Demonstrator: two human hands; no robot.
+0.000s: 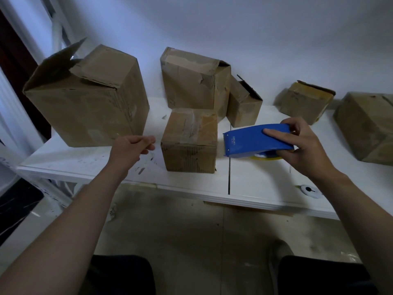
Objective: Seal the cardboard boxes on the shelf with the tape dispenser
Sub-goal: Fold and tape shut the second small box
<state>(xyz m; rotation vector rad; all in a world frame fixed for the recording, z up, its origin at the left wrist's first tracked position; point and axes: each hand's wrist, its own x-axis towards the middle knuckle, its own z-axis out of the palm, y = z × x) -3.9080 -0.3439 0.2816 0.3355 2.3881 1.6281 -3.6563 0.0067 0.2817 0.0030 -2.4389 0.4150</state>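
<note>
The right hand (306, 145) is holding the blue tape dispenser (246, 141) low over the white shelf (255, 184). Its grip is wrapping the rear of the housing, with one finger lying flat along the near side. The dispenser's toothed end is pointing left, just beside the right face of the small taped box (189, 143) standing at the front of the shelf; whether the two are touching cannot be told. A yellowish tape roll (265, 157) is showing under the housing.

The left hand (129, 149) is hovering to the left of that small box and in front of the large box (89, 103). Its grip is narrow and loose, the fingers curling inward around nothing.

The large box is standing tilted at the left end, its top flaps sticking up unsealed. Behind the small box a worn middle box (189, 81) is sitting against the wall, and a narrow box (243, 107) with a raised flap is leaning just beside it. Farther right, a squat box (304, 102) is resting with its flaps ajar, and another box (368, 126) is sitting at the far right. A small round white fitting (307, 189) is lying near the shelf's front edge.
</note>
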